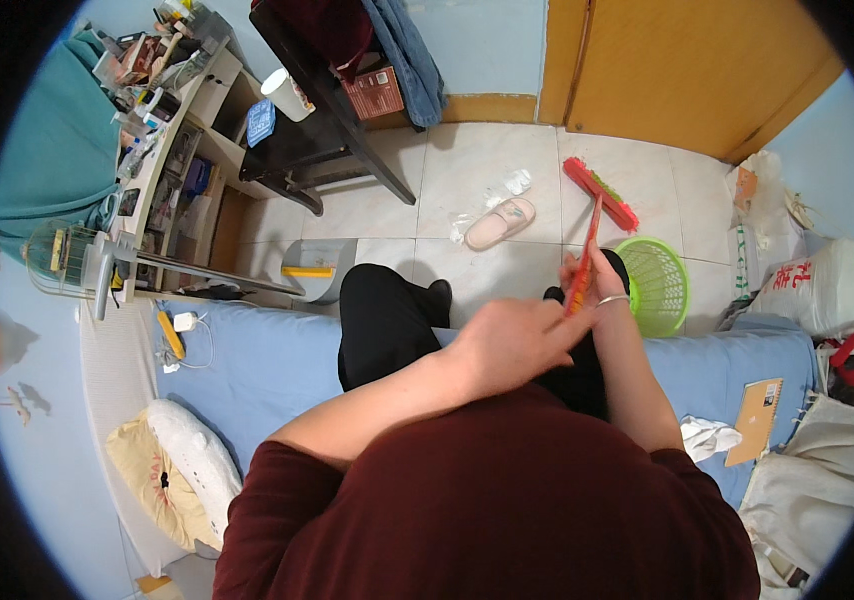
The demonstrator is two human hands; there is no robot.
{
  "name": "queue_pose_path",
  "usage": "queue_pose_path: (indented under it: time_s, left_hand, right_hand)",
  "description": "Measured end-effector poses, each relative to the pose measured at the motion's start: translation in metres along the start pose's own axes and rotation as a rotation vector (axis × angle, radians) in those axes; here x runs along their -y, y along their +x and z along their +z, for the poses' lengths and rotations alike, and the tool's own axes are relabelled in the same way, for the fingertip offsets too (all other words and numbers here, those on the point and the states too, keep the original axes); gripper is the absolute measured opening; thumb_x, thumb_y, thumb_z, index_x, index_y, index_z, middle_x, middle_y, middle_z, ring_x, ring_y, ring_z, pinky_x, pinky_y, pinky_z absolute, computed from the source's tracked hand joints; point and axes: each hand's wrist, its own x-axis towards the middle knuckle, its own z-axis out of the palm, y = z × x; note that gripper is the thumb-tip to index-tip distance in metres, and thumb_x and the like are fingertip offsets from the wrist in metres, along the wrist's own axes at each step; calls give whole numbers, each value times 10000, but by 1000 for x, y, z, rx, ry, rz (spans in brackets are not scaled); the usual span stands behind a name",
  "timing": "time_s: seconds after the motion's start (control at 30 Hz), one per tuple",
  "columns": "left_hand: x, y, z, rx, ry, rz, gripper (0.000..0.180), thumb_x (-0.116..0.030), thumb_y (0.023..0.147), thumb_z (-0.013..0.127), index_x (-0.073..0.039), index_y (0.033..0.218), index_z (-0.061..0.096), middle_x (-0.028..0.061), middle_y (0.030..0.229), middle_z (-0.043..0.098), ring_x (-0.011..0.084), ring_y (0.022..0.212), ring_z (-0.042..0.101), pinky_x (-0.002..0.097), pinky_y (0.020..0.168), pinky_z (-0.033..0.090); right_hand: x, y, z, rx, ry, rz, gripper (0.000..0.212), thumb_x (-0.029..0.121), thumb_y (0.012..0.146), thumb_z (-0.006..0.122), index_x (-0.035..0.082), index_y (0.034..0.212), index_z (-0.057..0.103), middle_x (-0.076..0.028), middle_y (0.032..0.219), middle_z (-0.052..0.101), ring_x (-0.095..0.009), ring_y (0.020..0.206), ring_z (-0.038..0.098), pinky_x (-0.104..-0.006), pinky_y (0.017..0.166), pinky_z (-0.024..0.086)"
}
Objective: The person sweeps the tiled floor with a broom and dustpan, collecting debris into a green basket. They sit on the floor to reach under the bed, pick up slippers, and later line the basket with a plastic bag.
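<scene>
A red broom [586, 250] slants away from me, its red bristle head [602, 194] resting on the tiled floor. My right hand [603, 278], a bracelet at its wrist, is wrapped round the handle. My left hand [517, 343] reaches across in front of my body and is closed at the near end of the handle; its fingertips are partly hidden. Just right of my right hand stands a light green plastic basket [659, 285]. A pink slipper [500, 224] lies on the floor left of the broom head, with crumpled clear plastic [518, 182] beside it.
I sit on a blue-sheeted bed [257, 350]. A dark chair [322, 150] with a white cup [287, 94] stands ahead left, near a cluttered desk [169, 120]. White bags [813, 285] are at the right. A notebook [755, 420] lies on the bed. Ahead is a wooden door [692, 75].
</scene>
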Motion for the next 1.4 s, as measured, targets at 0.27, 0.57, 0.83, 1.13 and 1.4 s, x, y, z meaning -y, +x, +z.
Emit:
queue_pose_path:
  time_s: [0.27,0.57,0.83,1.13,1.4]
  left_hand:
    - [54,-19,37,-111,-253,-21,533,-227,739,711,-88,1218,524,86,1022,594,265,866,600,359,707,491]
    - [209,-6,112,-50,-666,-642,336,-185,851,627,-26,1142,580,98,945,644,214,805,627,309,673,490]
    - [385,48,244,-199,-1263,-1400,448,-176,901,560,34,1281,446,109,973,620,171,787,627,275,628,504]
    - [476,129,407,-865,-1767,-1755,819,-124,874,586,-135,1453,8,161,1124,490,194,732,550,332,526,529]
    - [476,94,409,-368,-1313,-1655,283,-231,783,721,-14,923,605,76,729,573,170,587,526,309,496,448]
  right_hand:
    - [44,-55,-31,-2,-217,-67,263,213,917,517,110,697,418,32,549,369,-69,457,346,-215,405,290]
    - [60,-26,-49,19,-5,-100,187,214,949,424,50,1002,496,17,624,423,-80,459,399,-229,429,362]
    - [76,-37,-38,-307,-120,-189,465,218,961,393,135,1404,280,7,647,456,-66,362,386,-223,320,340]
    - [83,-49,-26,-583,-237,-151,426,267,963,343,39,1323,330,-9,556,421,-84,325,406,-207,310,323]
    - [92,-22,-20,-612,-280,-53,333,239,944,385,47,1215,356,-29,511,442,-92,306,383,-212,300,334]
